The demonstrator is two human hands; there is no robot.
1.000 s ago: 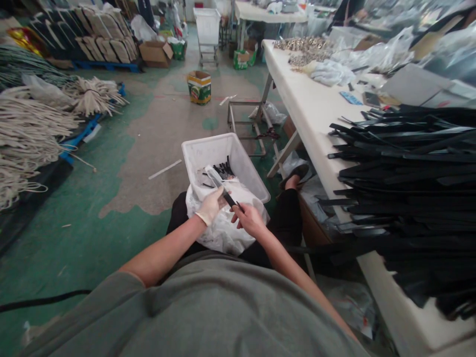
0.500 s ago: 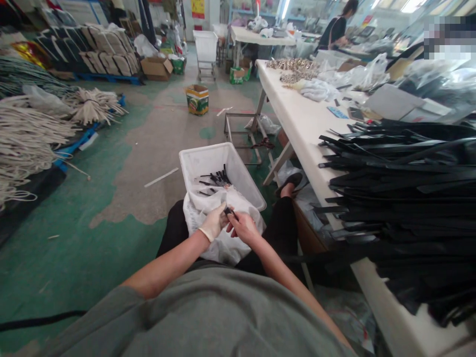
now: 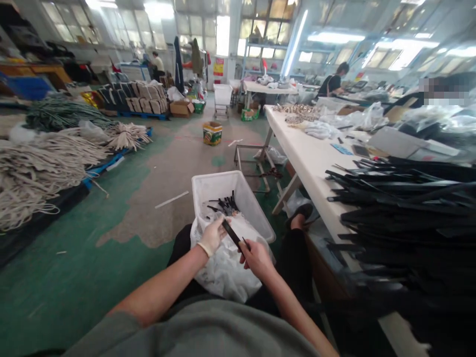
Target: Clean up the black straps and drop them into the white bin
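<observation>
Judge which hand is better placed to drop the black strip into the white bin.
Left, probably. The gloved left hand grips the black strip at its far end, nearer the white bin. The bare right hand holds the near end, farther back.

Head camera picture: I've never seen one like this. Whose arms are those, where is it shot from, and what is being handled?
There is no machine here. The camera sits on a seated person's head and looks forward and down, so the two arms at the bottom are that person's own. The left hand wears a pale glove; the right hand is bare. Between them they hold a thin black strip, its ends pinched in the fingers of each hand. Beneath lies a white plastic bag on the lap, and in front stands a white plastic bin with more black strips inside. On the long white table to the right lies a big pile of black strips. Other people work at tables farther back.
</observation>
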